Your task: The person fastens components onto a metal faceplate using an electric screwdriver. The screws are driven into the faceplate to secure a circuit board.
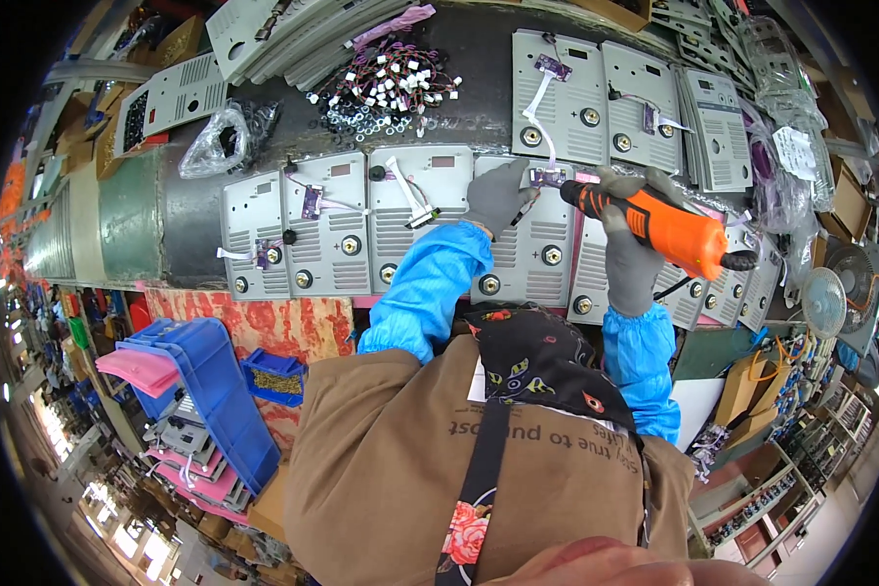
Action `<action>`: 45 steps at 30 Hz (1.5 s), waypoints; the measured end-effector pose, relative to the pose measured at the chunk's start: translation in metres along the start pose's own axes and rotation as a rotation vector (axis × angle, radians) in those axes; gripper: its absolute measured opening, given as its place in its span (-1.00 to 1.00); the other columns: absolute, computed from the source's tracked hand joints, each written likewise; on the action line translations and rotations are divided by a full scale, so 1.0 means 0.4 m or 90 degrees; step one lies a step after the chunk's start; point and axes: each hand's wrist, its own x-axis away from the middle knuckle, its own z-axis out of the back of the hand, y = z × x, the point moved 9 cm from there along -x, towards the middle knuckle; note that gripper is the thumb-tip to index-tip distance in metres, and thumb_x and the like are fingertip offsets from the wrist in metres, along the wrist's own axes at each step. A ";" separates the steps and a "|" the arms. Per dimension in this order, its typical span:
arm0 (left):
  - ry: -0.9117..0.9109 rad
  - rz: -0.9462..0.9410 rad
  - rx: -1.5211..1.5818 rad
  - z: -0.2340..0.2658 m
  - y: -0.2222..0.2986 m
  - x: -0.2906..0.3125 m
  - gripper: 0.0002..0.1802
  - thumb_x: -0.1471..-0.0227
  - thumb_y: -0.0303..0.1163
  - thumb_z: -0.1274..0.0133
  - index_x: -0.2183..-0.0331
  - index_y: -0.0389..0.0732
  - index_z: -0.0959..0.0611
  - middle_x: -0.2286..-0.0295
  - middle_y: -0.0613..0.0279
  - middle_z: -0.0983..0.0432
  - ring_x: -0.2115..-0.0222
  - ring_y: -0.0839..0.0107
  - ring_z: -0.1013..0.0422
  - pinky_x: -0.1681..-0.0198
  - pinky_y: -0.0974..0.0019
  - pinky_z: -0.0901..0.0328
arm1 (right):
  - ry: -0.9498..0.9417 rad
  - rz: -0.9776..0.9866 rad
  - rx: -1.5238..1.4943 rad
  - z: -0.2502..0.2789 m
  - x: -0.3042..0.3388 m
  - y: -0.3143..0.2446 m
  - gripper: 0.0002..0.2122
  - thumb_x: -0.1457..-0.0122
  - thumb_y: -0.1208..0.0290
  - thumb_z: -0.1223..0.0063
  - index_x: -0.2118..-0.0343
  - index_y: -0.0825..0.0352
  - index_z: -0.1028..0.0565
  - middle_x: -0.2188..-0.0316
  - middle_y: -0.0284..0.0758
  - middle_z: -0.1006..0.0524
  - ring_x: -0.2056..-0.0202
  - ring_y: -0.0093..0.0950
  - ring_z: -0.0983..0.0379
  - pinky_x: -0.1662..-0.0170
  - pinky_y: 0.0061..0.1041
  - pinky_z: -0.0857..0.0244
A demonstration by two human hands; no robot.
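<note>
My right hand (pixel 635 244), in a grey glove, is wrapped round an orange electric screwdriver (pixel 676 232) with a black nose. The nose points left at a small purple circuit board (pixel 549 178) near the top of a grey metal panel (pixel 527 256). Beside that board on its left, my left hand (pixel 498 198), also gloved, rests over the panel with its fingers curled. What its fingertips grip is hidden. A white ribbon cable (pixel 549 137) runs up from around the board, and a thin dark wire hangs by the left hand.
Neighbouring grey panels (pixel 325 230) carry boards, cables and brass terminals. More panels (pixel 557 93) lie behind. White-plug wires (pixel 400 80) and loose nuts are heaped at the back. A clear plastic bag (pixel 215 142) lies left. A blue crate (pixel 210 391) and a small blue screw bin (pixel 273 377) stand at lower left.
</note>
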 end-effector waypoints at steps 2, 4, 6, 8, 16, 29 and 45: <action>0.012 0.029 -0.013 0.001 -0.009 -0.004 -0.45 0.13 -0.07 -0.15 0.07 -0.01 -0.46 0.38 0.16 -0.54 0.40 0.16 -0.49 0.42 0.14 -0.33 | -0.011 -0.038 0.017 -0.009 -0.004 0.025 -0.52 0.04 0.73 -0.02 0.01 0.39 -0.17 0.31 -0.28 -0.51 0.14 -0.34 -0.44 -0.06 -0.29 -0.21; -0.038 0.031 -0.012 -0.004 -0.004 -0.014 -0.48 0.12 -0.06 -0.14 0.09 -0.02 -0.47 0.41 0.14 -0.55 0.44 0.13 -0.49 0.47 0.12 -0.33 | -0.026 -0.044 0.016 -0.022 -0.011 0.035 -0.52 0.01 0.74 0.04 -0.01 0.36 -0.18 0.27 -0.27 -0.48 0.10 -0.30 -0.42 -0.15 -0.11 -0.12; -0.036 0.029 -0.004 -0.011 -0.013 -0.023 -0.49 0.11 -0.06 -0.12 0.09 -0.01 -0.47 0.45 0.14 -0.55 0.46 0.12 -0.49 0.49 0.11 -0.33 | -0.044 -0.042 0.010 -0.033 -0.022 0.044 -0.53 0.01 0.76 0.04 0.00 0.36 -0.19 0.27 -0.27 -0.48 0.10 -0.30 -0.42 -0.15 -0.12 -0.13; -0.034 0.025 0.003 -0.008 -0.010 -0.025 -0.49 0.10 -0.05 -0.11 0.09 0.00 -0.47 0.48 0.14 -0.55 0.48 0.11 -0.49 0.50 0.11 -0.33 | -0.048 -0.034 0.006 -0.037 -0.028 0.054 -0.52 0.01 0.78 0.04 -0.01 0.36 -0.19 0.28 -0.27 -0.48 0.10 -0.30 -0.43 -0.15 -0.13 -0.14; -0.061 0.055 -0.002 -0.007 -0.012 -0.025 -0.49 0.10 -0.04 -0.11 0.08 0.02 -0.47 0.53 0.11 -0.54 0.50 0.09 -0.49 0.51 0.08 -0.32 | -0.083 -0.037 0.012 -0.052 -0.041 0.076 -0.50 0.06 0.77 -0.02 0.02 0.35 -0.18 0.29 -0.29 -0.48 0.09 -0.32 -0.42 -0.07 -0.31 -0.23; -0.027 -0.004 0.033 0.012 0.006 -0.022 -0.54 0.11 -0.08 -0.12 0.16 -0.05 -0.46 0.56 0.09 -0.52 0.51 0.10 -0.48 0.52 0.08 -0.29 | -0.117 -0.073 0.032 -0.062 -0.037 0.128 -0.46 0.06 0.79 -0.01 -0.02 0.36 -0.17 0.32 -0.26 -0.49 0.10 -0.33 -0.42 -0.04 -0.36 -0.25; -0.085 0.174 0.323 0.028 -0.046 0.038 -0.49 0.05 -0.30 -0.07 0.02 -0.19 -0.40 0.45 0.12 -0.54 0.44 0.28 -0.50 0.38 0.27 -0.36 | -0.134 -0.130 0.087 -0.113 -0.055 0.181 -0.64 0.07 0.66 -0.09 0.14 0.36 -0.37 0.39 -0.37 -0.51 0.41 -0.59 -0.44 0.33 -0.59 -0.36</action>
